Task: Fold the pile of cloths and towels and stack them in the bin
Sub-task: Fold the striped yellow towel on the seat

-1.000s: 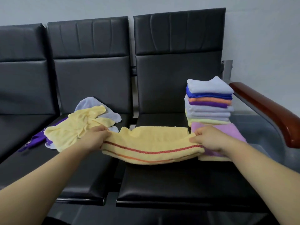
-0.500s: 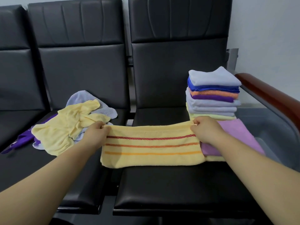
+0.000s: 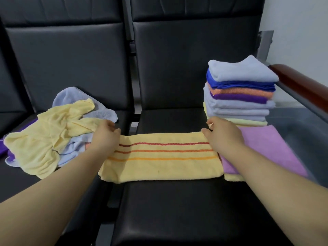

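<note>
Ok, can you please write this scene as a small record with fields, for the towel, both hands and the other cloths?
towel: yellow striped towel, folded into a long strip, flat across the black seat
left hand: holds its far left corner
right hand: holds its far right corner
folded stack: behind the right hand, many colours
pink cloth: flat, partly hidden by the right forearm
unfolded pile: left of the towel

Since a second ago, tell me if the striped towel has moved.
Yes. The striped towel spread toward the backrest, its far edge now level with the base of the folded stack.
</note>
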